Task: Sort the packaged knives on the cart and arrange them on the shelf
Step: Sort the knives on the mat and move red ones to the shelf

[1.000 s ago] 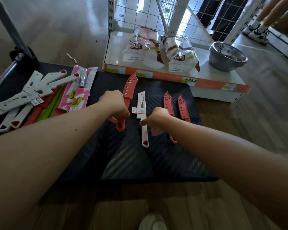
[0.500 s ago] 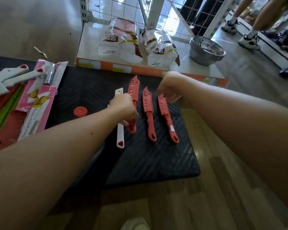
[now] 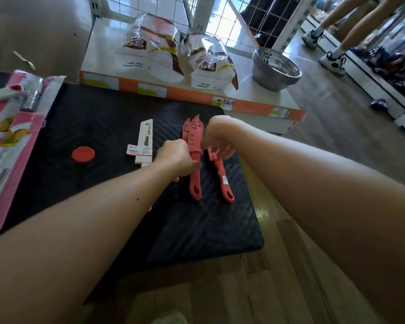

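I see the black cart (image 3: 98,183) top with open room at its left and near parts; its right edge runs just beside the red knives. Left hand (image 3: 177,157) is closed around two stacked red knives (image 3: 193,146), handles pointing toward me. Right hand (image 3: 216,139) is partly curled, fingers on the blade end of a third red knife (image 3: 221,176) lying flat near the cart's right edge. White knife (image 3: 144,142) lies just left of the left hand. Red disc (image 3: 83,155) sits apart, further left. Shelf (image 3: 243,90) stands just beyond the cart's far edge.

Half a second ago three red knives lay side by side; now two are stacked, and the left hand has left the white knife.
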`<state>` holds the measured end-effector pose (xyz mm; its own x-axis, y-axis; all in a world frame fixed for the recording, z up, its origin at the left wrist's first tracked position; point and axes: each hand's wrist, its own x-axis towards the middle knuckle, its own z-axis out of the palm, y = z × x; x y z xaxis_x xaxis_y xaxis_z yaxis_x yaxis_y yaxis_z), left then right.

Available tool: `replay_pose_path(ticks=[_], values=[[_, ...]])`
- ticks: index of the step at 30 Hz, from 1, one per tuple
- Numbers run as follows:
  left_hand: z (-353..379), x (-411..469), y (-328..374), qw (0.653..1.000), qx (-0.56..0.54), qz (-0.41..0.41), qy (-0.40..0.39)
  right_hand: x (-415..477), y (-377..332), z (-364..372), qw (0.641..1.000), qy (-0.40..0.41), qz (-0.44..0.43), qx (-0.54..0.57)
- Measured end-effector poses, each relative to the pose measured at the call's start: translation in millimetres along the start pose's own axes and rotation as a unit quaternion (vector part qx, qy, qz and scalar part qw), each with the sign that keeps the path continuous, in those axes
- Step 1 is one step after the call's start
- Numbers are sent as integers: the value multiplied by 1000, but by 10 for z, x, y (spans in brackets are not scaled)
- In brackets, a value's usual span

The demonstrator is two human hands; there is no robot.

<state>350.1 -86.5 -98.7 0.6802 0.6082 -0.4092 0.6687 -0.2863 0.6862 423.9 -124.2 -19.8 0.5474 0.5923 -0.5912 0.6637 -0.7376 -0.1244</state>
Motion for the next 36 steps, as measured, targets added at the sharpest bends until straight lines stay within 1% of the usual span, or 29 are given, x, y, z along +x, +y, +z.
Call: replay_pose_path(ticks=[2, 7, 8, 11, 14, 15, 18, 20, 23, 27, 31, 36], values=[[-15, 29, -57, 1000, 23, 1, 1, -7, -2, 17, 1000, -1, -1, -11], [-138, 48, -103, 1000, 17, -2, 15, 18, -42, 35, 1000, 4, -1, -16], [-161, 44, -97, 1000, 16, -1, 15, 24, -70, 40, 1000, 7, -2, -11], [-260, 22, -106, 999, 30, -5, 12, 49, -177, 79, 999, -6, 3, -42], [-417, -27, -213, 998, 51, -12, 27, 78, -329, 138, 999, -2, -11, -47], [-483, -47, -262, 998, 58, -19, 30, 95, -409, 158, 999, 4, -20, -36], [-715, -123, -399, 995, 70, -56, 44, 49, -765, 214, 998, 2, -29, -54], [-911, -177, -508, 991, 95, -76, 60, 16, -1034, 243, 998, 12, -46, -36], [-1233, -271, -735, 988, 116, -74, 77, 53, -1340, 322, 997, 3, -72, -30], [-1624, -447, -1100, 983, 119, -94, 101, 60, -1609, 395, 994, 9, -91, -58], [-1931, -680, -1420, 971, 149, -102, 156, 48, -1894, 420, 989, 14, -112, -98], [-2254, -984, -1800, 959, 143, -150, 194, 47, -2289, 513, 971, 27, -184, -151]])
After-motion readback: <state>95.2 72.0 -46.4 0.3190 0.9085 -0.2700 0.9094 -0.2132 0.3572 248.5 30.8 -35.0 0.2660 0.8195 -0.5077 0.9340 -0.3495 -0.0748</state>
